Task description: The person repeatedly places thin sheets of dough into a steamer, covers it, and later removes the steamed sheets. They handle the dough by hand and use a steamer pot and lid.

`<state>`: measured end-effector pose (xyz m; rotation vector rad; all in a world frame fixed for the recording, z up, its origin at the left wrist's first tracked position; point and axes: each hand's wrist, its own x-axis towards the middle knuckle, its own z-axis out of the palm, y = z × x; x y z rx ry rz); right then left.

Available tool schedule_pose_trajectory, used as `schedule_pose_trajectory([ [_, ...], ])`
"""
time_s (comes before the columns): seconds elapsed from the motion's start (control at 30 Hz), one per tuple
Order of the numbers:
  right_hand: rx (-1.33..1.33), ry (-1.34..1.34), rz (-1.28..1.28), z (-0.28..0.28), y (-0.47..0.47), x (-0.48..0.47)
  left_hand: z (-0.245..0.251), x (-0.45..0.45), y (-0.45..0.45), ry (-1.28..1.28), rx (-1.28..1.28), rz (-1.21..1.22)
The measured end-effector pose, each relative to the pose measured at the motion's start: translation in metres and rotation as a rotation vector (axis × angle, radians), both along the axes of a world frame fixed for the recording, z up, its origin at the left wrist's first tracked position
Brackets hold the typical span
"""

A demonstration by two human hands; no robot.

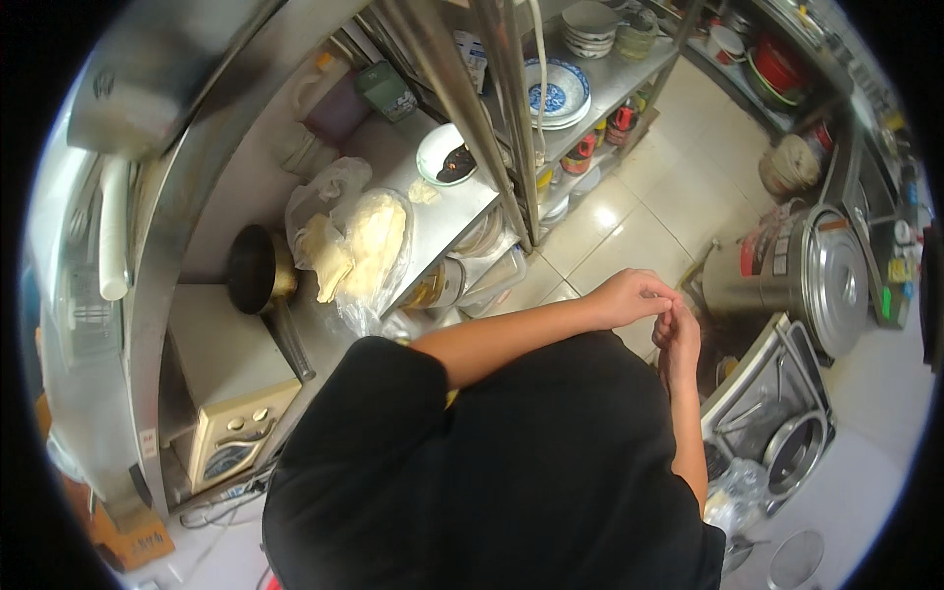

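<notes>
My left hand [627, 299] is stretched across in front of my black shirt, its thumb and fingertips pinched together. My right hand [678, 339] comes up from below, and its fingertips meet those of the left. Anything small between them is too hidden to tell. Both hands are above the tiled floor [641, 214], apart from the tall metal stockpot [759, 258] and its lid [841, 284]. To the left, pale dough-like pieces [376, 228] lie in clear plastic bags on a steel shelf [450, 221]. A white bowl [435, 151] there holds something dark.
A saucepan [262, 273] rests by a cream countertop oven [236, 435] at left. Steel posts [509, 133] rise beside a rack with blue-patterned plates [557, 92] and stacked bowls [590, 29]. At right, a metal tray [752, 376] holds utensils and a round pot [796, 450].
</notes>
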<state>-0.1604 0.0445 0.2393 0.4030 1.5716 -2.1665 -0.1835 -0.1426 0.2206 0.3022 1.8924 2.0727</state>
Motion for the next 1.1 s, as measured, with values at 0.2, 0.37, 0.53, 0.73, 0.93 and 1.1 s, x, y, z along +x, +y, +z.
schedule_pose_trajectory([
  [0.2,0.128,0.092,0.057,0.002,0.04,-0.102,0.01,-0.095,0.038,0.102,-0.175,0.032],
  [0.37,0.095,0.208,-0.036,-0.005,0.084,-0.175,0.027,-0.175,0.091,0.031,-0.174,-0.011],
  [0.53,0.004,0.168,-0.078,-0.027,0.124,-0.227,0.03,-0.256,0.131,-0.048,-0.123,-0.127],
  [0.73,0.226,0.201,-0.109,-0.014,0.165,-0.315,0.008,-0.366,0.182,-0.247,-0.12,-0.267],
  [0.93,0.477,0.207,-0.212,-0.031,0.198,-0.438,-0.021,-0.522,0.225,-0.35,-0.035,-0.363],
  [1.1,0.765,0.299,-0.374,-0.008,0.209,-0.547,0.0,-0.65,0.258,-0.444,-0.095,-0.494],
])
